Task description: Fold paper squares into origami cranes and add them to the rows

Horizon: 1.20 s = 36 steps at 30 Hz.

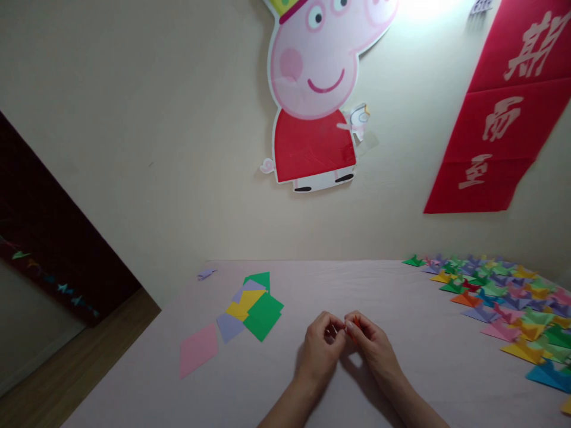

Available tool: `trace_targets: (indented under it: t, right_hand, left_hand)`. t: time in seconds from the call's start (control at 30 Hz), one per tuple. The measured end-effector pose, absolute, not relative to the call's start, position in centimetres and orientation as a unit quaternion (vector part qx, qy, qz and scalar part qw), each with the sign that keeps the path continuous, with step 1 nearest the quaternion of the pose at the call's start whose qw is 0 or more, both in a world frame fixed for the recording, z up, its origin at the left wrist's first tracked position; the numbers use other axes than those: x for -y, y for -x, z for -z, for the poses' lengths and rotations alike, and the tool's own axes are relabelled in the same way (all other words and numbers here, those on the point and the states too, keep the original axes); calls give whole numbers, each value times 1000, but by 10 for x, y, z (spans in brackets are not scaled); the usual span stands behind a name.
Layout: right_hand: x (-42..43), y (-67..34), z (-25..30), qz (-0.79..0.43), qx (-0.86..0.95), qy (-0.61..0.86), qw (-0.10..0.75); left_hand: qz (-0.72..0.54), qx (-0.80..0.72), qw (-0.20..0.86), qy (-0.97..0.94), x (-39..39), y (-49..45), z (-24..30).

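Observation:
A small piece of folded orange paper [355,321] shows between the fingers of my right hand [372,345], mostly hidden by them. My left hand [322,346] is closed in a pinch, its fingertips meeting the right ones at the paper's left side. Both hands are above the middle front of the table. Left of them lie loose paper squares: a green square [263,316], a yellow square [244,305] and purple sheets [230,327] overlap, with a pink square [198,351] apart from them.
Rows of folded paper figures [504,294] in many colours cover the table's right side. A small purple folded piece [206,274] lies at the back left. The pale tablecloth [312,285] reaches the wall, which carries a cartoon pig cutout [314,145] and a red banner [486,137].

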State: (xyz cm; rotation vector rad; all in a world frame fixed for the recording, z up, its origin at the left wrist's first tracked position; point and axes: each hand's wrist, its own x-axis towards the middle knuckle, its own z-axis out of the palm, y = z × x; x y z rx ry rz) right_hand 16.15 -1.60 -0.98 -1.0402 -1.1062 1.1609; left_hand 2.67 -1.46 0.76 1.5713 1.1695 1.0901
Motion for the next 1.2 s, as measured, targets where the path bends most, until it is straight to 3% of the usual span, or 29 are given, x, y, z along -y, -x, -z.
trace_targets:
  t: [0.53,0.9,1.2]
  right_hand:
    - [16,-161,12,-472,464,432,613]
    - [19,-165,13,-439,575,426,544]
    - [18,-163,11,-476,522,436,558]
  left_hand:
    - [-465,-444,546,-538,5,-25,-2]
    - [-440,-425,626,-484,-7,-12,-4]
    - [-423,-412,622,-515,-7,-12,-3]
